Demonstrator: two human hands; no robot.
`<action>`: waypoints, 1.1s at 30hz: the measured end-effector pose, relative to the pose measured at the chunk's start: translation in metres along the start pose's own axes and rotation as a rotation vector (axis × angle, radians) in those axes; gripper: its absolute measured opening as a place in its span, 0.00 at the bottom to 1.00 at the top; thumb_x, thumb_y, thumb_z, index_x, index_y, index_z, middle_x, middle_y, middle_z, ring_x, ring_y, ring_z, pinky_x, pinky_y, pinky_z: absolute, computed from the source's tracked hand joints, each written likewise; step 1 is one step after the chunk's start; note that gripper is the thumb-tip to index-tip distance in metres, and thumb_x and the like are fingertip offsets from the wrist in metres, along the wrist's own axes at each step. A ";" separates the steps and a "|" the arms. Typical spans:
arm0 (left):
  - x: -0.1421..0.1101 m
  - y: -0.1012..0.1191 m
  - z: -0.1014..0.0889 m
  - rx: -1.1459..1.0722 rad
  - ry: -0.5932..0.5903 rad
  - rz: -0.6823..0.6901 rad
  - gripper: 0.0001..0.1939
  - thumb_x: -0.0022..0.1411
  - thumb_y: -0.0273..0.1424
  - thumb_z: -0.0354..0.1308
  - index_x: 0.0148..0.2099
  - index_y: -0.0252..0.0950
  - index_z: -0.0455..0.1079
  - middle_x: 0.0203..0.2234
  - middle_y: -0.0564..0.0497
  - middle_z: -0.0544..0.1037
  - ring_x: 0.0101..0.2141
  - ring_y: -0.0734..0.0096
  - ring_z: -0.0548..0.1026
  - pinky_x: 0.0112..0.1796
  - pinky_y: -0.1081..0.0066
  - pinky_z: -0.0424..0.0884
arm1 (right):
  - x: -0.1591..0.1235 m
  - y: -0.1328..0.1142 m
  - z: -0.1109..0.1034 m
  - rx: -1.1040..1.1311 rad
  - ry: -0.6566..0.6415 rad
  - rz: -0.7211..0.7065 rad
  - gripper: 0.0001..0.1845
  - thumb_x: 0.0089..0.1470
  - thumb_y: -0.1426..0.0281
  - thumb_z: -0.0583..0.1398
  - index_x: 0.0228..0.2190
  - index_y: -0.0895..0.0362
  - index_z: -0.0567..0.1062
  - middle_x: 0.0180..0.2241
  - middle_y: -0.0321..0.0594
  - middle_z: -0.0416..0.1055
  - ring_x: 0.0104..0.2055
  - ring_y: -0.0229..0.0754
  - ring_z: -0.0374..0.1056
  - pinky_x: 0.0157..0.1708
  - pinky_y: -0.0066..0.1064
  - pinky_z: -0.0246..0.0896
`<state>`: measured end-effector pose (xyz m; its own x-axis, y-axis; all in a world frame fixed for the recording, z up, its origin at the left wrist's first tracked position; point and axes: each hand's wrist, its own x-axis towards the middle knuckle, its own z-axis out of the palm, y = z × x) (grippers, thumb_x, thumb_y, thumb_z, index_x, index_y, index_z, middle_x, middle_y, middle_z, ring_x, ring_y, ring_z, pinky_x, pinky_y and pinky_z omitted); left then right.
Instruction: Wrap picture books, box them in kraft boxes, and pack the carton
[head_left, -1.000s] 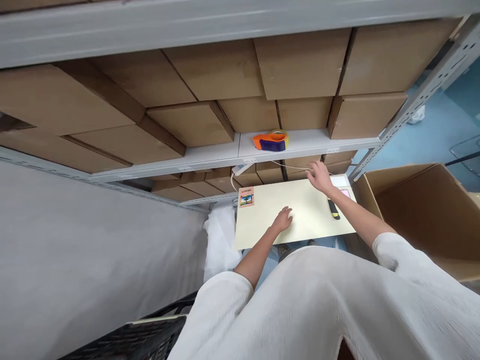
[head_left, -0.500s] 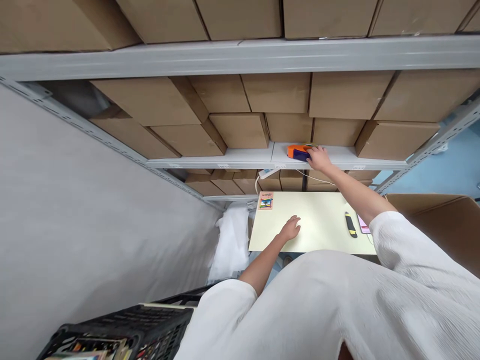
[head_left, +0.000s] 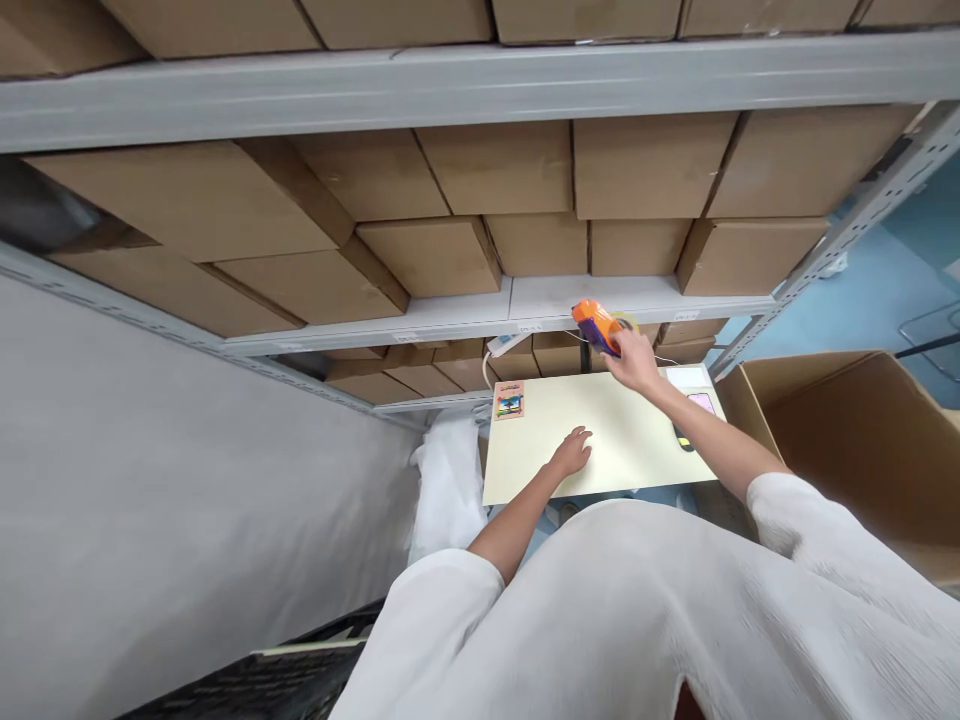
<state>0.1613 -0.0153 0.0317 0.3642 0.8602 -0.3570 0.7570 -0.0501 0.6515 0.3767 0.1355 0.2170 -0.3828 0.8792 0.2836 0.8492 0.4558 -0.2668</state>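
Head view. Right hand (head_left: 634,362) has its fingers closed round the near end of an orange and purple tape dispenser (head_left: 596,325), a yellow ring of tape showing at its side. Dispenser sticks out ahead of those fingers and a bit left, tilted, in front of the shelf (head_left: 559,292) edge; can't tell how near it is to the edge.

Left hand (head_left: 572,452) is over the pale worktop (head_left: 525,475), nearer the body than the right one, palm down. Its fingers are slightly spread, nothing in them; contact with the surface can't be told.

Left of and beyond the left fingers: small pink card (head_left: 509,400) with a picture, at the worktop's far left corner. Right of the right fingers, by the forearm: black and yellow cutter (head_left: 684,440), partly covered by the arm, and a phone (head_left: 702,402) with a pink screen. White power strip (head_left: 508,343) beyond the card, left of the right fingers.

Cardboard boxes (head_left: 637,247) fill the shelf beyond both hands. Far right of the right fingers: big open carton (head_left: 757,400). White sheeting (head_left: 446,480) hangs left of the left fingers.
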 end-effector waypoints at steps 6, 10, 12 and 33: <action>0.008 0.016 0.014 0.022 -0.065 0.005 0.27 0.74 0.28 0.55 0.72 0.33 0.70 0.77 0.36 0.64 0.77 0.54 0.62 0.77 0.54 0.58 | -0.115 0.029 0.048 0.029 -0.156 0.414 0.10 0.67 0.64 0.62 0.47 0.55 0.75 0.46 0.52 0.79 0.50 0.59 0.72 0.49 0.43 0.65; 0.007 0.020 0.023 0.017 -0.095 0.006 0.28 0.74 0.29 0.55 0.73 0.35 0.70 0.77 0.37 0.65 0.78 0.52 0.61 0.77 0.51 0.58 | -0.174 0.052 0.078 0.014 -0.315 0.629 0.09 0.65 0.66 0.63 0.46 0.55 0.75 0.47 0.51 0.79 0.50 0.56 0.74 0.46 0.39 0.65; 0.005 0.020 0.028 0.007 -0.102 -0.010 0.28 0.73 0.30 0.56 0.72 0.36 0.70 0.77 0.38 0.66 0.77 0.51 0.62 0.77 0.49 0.58 | -0.195 0.060 0.091 0.020 -0.366 0.664 0.09 0.66 0.67 0.62 0.46 0.55 0.76 0.47 0.52 0.79 0.51 0.56 0.74 0.46 0.39 0.65; 0.003 0.028 0.044 -0.002 -0.088 -0.057 0.28 0.73 0.32 0.57 0.72 0.37 0.71 0.75 0.38 0.69 0.77 0.51 0.62 0.77 0.49 0.58 | -0.236 0.081 0.108 0.072 -0.488 0.684 0.12 0.70 0.62 0.62 0.50 0.55 0.74 0.49 0.52 0.78 0.49 0.54 0.75 0.41 0.37 0.64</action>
<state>0.2072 -0.0367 0.0201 0.3669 0.8136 -0.4511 0.7768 -0.0011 0.6298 0.4966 -0.0198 0.0287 0.0794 0.9183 -0.3878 0.9321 -0.2064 -0.2978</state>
